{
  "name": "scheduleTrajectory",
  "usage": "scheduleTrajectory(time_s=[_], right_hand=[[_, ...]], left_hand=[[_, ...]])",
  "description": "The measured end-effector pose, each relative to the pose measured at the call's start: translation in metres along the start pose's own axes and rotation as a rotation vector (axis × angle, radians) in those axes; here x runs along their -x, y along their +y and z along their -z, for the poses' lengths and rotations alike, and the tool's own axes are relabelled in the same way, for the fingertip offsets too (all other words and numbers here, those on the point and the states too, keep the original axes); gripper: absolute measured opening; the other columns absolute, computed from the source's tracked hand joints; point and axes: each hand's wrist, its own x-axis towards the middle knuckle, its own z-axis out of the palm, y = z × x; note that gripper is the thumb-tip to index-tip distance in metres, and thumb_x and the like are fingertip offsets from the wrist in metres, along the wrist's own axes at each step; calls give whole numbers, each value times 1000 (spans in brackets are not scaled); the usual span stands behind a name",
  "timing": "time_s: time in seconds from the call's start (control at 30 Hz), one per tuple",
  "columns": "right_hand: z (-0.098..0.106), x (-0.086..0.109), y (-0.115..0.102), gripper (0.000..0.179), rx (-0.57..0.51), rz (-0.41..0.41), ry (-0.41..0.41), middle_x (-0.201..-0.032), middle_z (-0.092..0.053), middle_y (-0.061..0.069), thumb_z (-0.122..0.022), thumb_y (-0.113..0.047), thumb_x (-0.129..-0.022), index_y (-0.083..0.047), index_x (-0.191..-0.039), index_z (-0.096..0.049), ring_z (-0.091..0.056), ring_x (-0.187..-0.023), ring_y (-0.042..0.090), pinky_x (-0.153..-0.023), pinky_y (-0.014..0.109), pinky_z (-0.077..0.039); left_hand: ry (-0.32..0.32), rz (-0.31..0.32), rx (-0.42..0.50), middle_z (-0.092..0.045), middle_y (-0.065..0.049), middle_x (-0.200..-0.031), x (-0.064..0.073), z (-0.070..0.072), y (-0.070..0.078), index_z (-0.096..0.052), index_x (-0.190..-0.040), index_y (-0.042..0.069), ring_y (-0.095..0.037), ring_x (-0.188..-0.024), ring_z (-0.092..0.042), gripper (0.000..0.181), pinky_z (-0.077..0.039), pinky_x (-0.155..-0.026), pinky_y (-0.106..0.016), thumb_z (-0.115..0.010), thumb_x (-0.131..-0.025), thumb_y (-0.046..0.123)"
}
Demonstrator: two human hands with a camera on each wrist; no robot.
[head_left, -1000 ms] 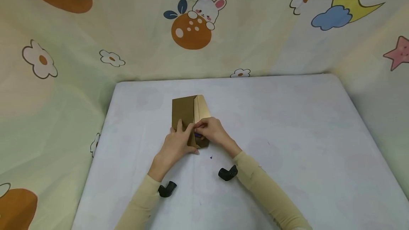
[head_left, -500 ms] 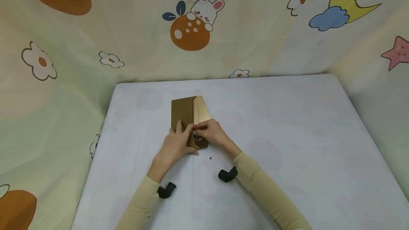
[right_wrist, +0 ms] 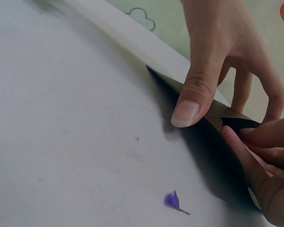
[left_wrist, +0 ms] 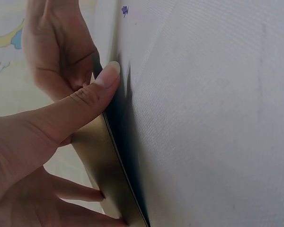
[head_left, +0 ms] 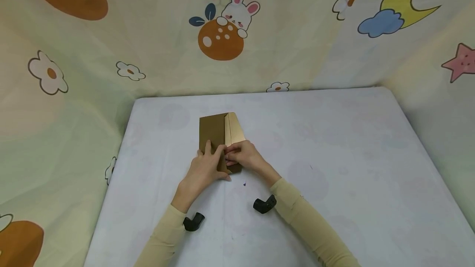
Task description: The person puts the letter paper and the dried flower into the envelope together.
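Note:
A brown envelope lies on the table with its paler flap spread out on the right. My left hand rests across the lower part of the envelope, fingers spread. Its thumb lies over the near edge, as both wrist views show. At the mouth of the envelope is my right hand, its fingertips bunched together. In the right wrist view its fingers reach into the dark gap under the upper layer. Whatever these fingertips hold is hidden. A small purple flower with a short stem lies on the table nearby.
Black angled pieces stand out beside the wrists, one by the left and one by the right. A pale cloth covers the table. Printed fabric hangs behind and at the sides.
The small blue-purple thing seen under my right fingers a second ago has gone out of sight at the envelope's mouth. My left hand and the envelope have stayed in place.

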Motion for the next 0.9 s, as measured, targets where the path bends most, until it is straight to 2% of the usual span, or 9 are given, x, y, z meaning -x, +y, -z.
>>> scheduleTrajectory(time_s=[0.23, 0.4, 0.5, 0.63, 0.73, 0.8, 0.9], right_hand=[[6, 3, 6, 29, -164, -14, -6, -112, -72, 26, -53, 5, -102, 10, -129, -63, -77, -90, 27, -82, 35, -62], [11, 5, 7, 30, -240, -24, -13, -118, -69, 29, -49, 4, -104, 12, -132, -59, -76, -96, 30, -86, 38, -61], [14, 7, 6, 31, -229, -19, 3, -118, -69, 30, -50, 4, -104, 13, -132, -57, -76, -97, 30, -87, 39, -61], [21, 11, 5, 31, -174, -5, 11, -118, -70, 30, -52, 2, -103, 13, -132, -58, -76, -98, 31, -88, 40, -60], [26, 15, 7, 31, -116, 23, 0, -118, -71, 29, -53, 2, -102, 12, -131, -59, -75, -98, 33, -87, 41, -61], [30, 19, 7, 32, -69, 49, 6, -118, -72, 26, -53, 0, -101, 10, -130, -61, -75, -99, 34, -86, 42, -61], [35, 26, 7, 30, -14, 127, 59, -118, -73, 23, -53, -3, -102, 8, -127, -64, -75, -100, 35, -84, 41, -61]], left_hand=[[-35, 5, -3, -36, -43, -151, -1, -1, 1, -47, -143, 20, -72, -116, -52, 93, -59, -70, -58, -92, -69, 52], [-43, 13, -62, -36, -43, -151, -1, -1, 0, -51, -146, 20, -76, -118, -46, 89, -59, -69, -57, -88, -72, 54], [-37, 16, -106, -38, -42, -150, 0, -3, -1, -52, -149, 21, -76, -119, -45, 85, -59, -69, -56, -82, -78, 59], [-20, 33, -152, -36, -41, -153, 0, -10, -4, -45, -156, 17, -74, -125, -41, 78, -55, -86, -62, -65, -93, 60], [-1, 51, -162, -33, -40, -156, 1, -18, -8, -41, -158, 12, -73, -131, -36, 70, -46, -100, -67, -55, -102, 53], [11, 57, -150, -29, -40, -158, 1, -22, -11, -41, -158, 11, -71, -137, -30, 66, -39, -106, -70, -52, -105, 48], [4, 74, -112, -19, -38, -163, 1, -24, -13, -38, -160, 12, -66, -146, -17, 65, -26, -112, -75, -50, -106, 47]])
